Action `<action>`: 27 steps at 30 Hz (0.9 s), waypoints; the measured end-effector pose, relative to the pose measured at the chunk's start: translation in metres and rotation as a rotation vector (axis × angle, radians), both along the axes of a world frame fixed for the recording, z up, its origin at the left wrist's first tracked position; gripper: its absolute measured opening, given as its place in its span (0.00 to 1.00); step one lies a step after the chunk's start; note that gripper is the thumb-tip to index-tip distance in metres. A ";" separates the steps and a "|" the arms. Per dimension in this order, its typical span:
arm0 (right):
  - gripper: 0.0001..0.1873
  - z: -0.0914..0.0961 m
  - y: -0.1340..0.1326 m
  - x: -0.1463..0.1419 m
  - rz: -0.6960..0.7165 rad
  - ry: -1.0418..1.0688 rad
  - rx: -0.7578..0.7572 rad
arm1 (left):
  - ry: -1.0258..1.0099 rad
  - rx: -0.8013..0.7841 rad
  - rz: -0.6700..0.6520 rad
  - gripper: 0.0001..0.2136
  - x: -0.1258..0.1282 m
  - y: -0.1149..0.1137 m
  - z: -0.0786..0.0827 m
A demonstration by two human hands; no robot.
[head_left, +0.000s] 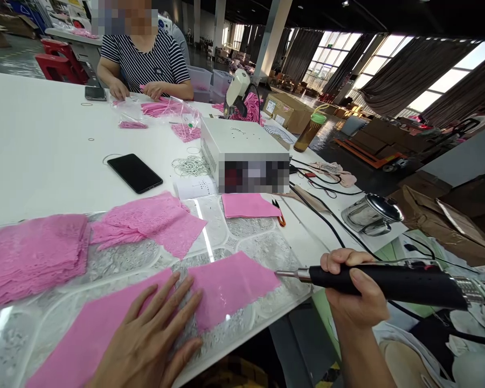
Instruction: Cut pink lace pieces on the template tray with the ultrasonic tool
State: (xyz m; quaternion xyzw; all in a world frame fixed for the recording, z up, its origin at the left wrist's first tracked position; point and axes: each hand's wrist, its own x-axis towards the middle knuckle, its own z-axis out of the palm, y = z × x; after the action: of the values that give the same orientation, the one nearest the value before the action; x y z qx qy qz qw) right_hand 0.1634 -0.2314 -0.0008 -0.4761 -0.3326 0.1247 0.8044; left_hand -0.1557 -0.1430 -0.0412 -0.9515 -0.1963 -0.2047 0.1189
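My left hand (153, 337) lies flat with fingers spread on a pink fabric piece (230, 285) laid over a clear sheet on the white table (36, 134). My right hand (353, 293) grips a black handheld cutting tool (388, 283). Its metal tip (286, 274) points left at the right edge of the fabric. More pink lace stacks (28, 256) sit to the left and pink lace pieces (153, 221) lie behind my left hand.
A white machine box (242, 151), a black phone (134, 172), small scissors (278, 213) and a pink square (248, 206) lie further back. A metal pot (372, 214) and cables are at the right. A person in a striped shirt (145, 59) handles pink pieces across the table.
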 end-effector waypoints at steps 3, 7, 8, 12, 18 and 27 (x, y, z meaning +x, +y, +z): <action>0.05 0.001 0.000 0.000 -0.018 0.023 -0.012 | -0.009 0.002 0.003 0.26 0.000 0.000 0.000; 0.07 0.003 -0.002 0.006 -0.099 0.122 0.004 | -0.070 -0.021 -0.018 0.24 0.002 0.000 0.002; 0.07 0.003 -0.003 0.008 -0.127 0.159 0.018 | -0.091 -0.048 -0.024 0.22 0.002 -0.001 0.003; 0.09 -0.001 -0.006 0.016 -0.216 0.258 0.056 | -0.255 -0.203 -0.071 0.13 0.005 -0.015 0.010; 0.09 -0.010 -0.008 0.022 -0.218 0.262 0.056 | -0.011 -0.300 -0.243 0.02 0.039 -0.046 0.029; 0.11 -0.035 -0.031 0.030 -0.213 0.085 -0.219 | 0.117 -0.222 -0.266 0.04 0.170 -0.031 0.019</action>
State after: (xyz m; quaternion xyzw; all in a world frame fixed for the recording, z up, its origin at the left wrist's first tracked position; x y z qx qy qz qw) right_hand 0.1934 -0.2624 -0.0356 -0.5881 -0.2304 0.0940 0.7696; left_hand 0.0146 -0.1742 -0.0223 -0.9867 -0.0830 -0.1399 -0.0039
